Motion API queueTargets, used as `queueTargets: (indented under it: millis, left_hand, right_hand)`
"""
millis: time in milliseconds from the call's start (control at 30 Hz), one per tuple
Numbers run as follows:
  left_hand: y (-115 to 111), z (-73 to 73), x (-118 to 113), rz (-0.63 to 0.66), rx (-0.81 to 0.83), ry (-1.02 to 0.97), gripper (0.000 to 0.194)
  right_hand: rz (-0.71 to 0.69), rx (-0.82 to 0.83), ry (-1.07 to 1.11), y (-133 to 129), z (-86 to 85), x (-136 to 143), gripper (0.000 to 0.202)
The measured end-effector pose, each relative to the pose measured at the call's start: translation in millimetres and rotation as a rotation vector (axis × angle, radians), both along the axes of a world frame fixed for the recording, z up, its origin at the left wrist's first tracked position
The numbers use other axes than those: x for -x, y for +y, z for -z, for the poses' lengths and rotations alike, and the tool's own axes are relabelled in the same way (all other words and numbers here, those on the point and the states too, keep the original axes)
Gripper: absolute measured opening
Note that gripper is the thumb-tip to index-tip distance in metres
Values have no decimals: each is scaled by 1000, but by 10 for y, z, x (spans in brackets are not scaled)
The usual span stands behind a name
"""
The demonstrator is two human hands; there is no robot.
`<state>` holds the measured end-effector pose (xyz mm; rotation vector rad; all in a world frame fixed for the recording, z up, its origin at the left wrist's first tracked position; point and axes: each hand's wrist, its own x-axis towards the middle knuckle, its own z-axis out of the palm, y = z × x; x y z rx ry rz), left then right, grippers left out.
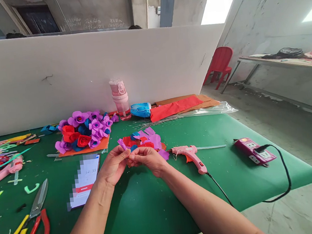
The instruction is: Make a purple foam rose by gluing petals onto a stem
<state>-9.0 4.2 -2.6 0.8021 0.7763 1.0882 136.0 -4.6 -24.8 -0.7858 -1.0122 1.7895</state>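
My left hand and my right hand meet over the green table, fingertips pinched close together. Between them is a small blue petal; a purple strip rises by my left fingers. Just behind the hands lies a loose pile of purple, red and blue petals, partly hidden by them. A pink glue gun rests on its side right of my right hand, with a clear glue stick in its back. Finished purple, red and blue flowers are heaped at the back left.
A phone lies left of my hands. Scissors and red- and yellow-handled tools are at the front left. A pink bottle, blue packet and red sheet line the back. A purple power block with a cable sits right.
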Motion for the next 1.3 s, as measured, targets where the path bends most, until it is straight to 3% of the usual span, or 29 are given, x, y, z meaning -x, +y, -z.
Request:
queueTargets:
  millis: [300,533,833,1300]
  left_hand:
    - [6,7,13,17,-79,123,25]
    - [28,-43,51,31,-38,118,27]
    - [3,-35,-11,-75,-22,119,19]
    - [46,31,67,8,-36,76,25]
  right_hand:
    - [27,37,55,17,38,1,32]
    - [49,128,123,45,59,-4,34]
    - [-19,94,56,16,39,-11,34]
    - [48,27,21,3,13,12,35]
